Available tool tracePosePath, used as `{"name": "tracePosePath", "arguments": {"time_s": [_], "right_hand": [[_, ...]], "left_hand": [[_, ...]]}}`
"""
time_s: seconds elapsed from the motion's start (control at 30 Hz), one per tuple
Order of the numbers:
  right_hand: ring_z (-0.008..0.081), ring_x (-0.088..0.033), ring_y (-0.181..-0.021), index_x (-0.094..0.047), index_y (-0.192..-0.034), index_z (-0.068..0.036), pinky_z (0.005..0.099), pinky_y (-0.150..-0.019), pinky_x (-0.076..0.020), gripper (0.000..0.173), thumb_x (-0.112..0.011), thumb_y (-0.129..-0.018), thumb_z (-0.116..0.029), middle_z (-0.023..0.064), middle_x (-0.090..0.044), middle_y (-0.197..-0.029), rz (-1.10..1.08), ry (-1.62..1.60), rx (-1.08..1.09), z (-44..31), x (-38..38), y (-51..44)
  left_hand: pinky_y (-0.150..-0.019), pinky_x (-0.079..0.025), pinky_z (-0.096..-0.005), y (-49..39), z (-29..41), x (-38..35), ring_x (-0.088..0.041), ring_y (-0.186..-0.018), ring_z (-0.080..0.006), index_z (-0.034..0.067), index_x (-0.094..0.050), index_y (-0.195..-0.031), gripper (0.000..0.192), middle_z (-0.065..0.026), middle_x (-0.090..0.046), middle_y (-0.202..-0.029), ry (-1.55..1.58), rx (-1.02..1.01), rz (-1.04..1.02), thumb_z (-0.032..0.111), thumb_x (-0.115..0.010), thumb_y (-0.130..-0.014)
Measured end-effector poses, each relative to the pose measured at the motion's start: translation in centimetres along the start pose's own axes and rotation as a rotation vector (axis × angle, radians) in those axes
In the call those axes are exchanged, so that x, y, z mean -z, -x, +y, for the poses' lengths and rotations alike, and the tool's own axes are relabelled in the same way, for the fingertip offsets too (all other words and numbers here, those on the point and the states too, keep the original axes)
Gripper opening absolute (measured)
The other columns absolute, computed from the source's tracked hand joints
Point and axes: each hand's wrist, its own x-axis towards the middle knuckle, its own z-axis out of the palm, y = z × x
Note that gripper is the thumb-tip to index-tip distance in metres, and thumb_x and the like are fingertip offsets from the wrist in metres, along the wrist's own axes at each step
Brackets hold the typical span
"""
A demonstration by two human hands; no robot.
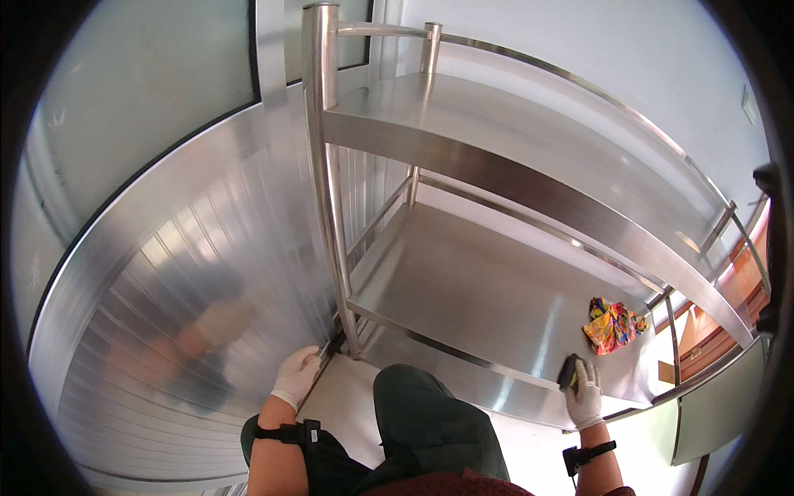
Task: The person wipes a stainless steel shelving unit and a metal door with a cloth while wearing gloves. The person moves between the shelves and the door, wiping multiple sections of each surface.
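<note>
My right hand (584, 397), in a white glove, grips a black-and-yellow scrubbing sponge (568, 372) at the front edge of the lower stainless steel shelf (471, 285). A crumpled, brightly patterned cloth (614, 327) lies on that shelf just beyond the sponge. On the left, my gloved left hand (296, 377) has its fingers curled beside the lower edge of the ribbed metal panel (205, 297). Whether those fingers hold anything is hidden.
The upper steel shelf (527, 136) overhangs the lower one. A round steel post (333, 217) stands at the left corner. Rails run along the back against a white wall (558, 31). My bent knee (409, 397) is close to the shelf front, above a pale floor (347, 384).
</note>
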Motion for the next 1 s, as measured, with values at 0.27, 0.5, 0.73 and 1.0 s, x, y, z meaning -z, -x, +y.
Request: {"name": "tracePosePath", "arguments": {"time_s": [0.27,0.5,0.73,1.0], "right_hand": [[0.0569,-0.026,-0.138,-0.039,-0.148,-0.005,0.0563,-0.116,-0.0276,0.074,-0.068,-0.082,-0.024,0.0303,-0.036,-0.148,-0.061,-0.018,-0.092,-2.4,-2.9,-5.2],[0.0528,-0.026,-0.138,-0.043,-0.145,-0.01,0.0606,-0.111,-0.0316,0.075,-0.069,-0.083,-0.043,0.0243,-0.036,-0.149,-0.11,-0.021,0.059,-19.6,-6.9,-14.5],[0.0487,-0.023,-0.144,-0.038,-0.149,-0.014,0.057,-0.112,-0.033,0.07,-0.065,-0.088,-0.034,0.0196,-0.031,-0.156,-0.307,-0.121,0.448,-38.0,-10.1,-14.1],[0.0436,-0.035,-0.141,-0.042,-0.147,-0.018,0.0496,-0.112,-0.0377,0.067,-0.068,-0.085,-0.02,0.018,-0.038,-0.152,-0.244,-0.09,0.657,-27.7,-5.9,-11.0]], "left_hand": [[-0.08,-0.049,-0.0259,-0.3,-0.2,-0.4,-0.06,-0.087,-0.012,-0.001,-0.061,-0.128,0.037,-0.0046,-0.067,-0.099,-0.021,-0.04,-0.026,0.015,-0.063,-0.094],[-0.084,-0.05,-0.0273,0.0,-0.2,0.0,-0.062,-0.091,-0.0132,-0.001,-0.062,-0.128,0.038,-0.0059,-0.068,-0.103,-0.064,-0.052,-0.016,0.015,-0.063,-0.093],[-0.087,-0.05,-0.0282,-0.5,-1.4,0.4,-0.064,-0.093,-0.0146,-0.004,-0.06,-0.13,0.043,-0.0082,-0.069,-0.105,-0.137,-0.064,-0.016,0.016,-0.061,-0.092],[-0.091,-0.049,-0.0296,-0.2,0.6,0.6,-0.065,-0.101,-0.0181,-0.001,-0.063,-0.127,0.041,-0.0117,-0.07,-0.111,-0.152,0.006,-0.016,0.02,-0.062,-0.091]]}}
